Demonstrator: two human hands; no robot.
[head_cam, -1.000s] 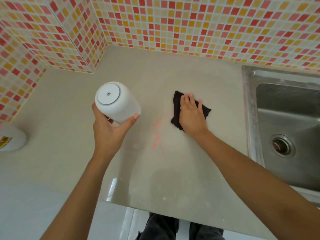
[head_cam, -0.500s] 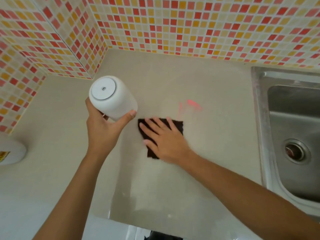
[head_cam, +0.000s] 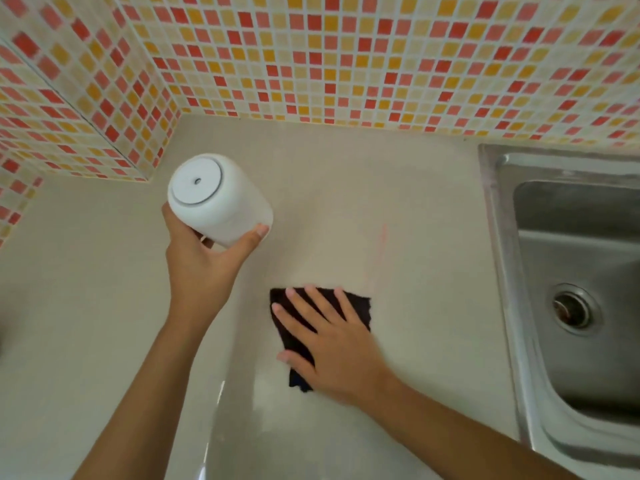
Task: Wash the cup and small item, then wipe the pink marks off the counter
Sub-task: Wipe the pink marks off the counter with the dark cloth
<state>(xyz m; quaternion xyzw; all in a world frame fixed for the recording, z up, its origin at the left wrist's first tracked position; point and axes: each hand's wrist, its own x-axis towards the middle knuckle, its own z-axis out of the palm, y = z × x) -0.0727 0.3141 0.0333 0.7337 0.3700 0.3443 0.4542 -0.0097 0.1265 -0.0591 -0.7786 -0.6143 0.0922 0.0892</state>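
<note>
The left hand [head_cam: 204, 271] grips the upturned white cup [head_cam: 218, 199] above the counter [head_cam: 433, 237]. The right hand [head_cam: 341, 341], fingers spread, presses a dark cloth [head_cam: 298, 341]; one faint pink streak [head_cam: 381, 247] remains to wipe.

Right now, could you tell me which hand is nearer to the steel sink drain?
Right. The right hand lies flat on the dark cloth, to the left of the steel sink drain. The left hand holds the white cup farther left, over the counter.

Home kitchen: mosaic-tiled wall [head_cam: 346, 57], beige counter [head_cam: 86, 306], steel sink [head_cam: 588, 358] with drain [head_cam: 571, 310].
</note>
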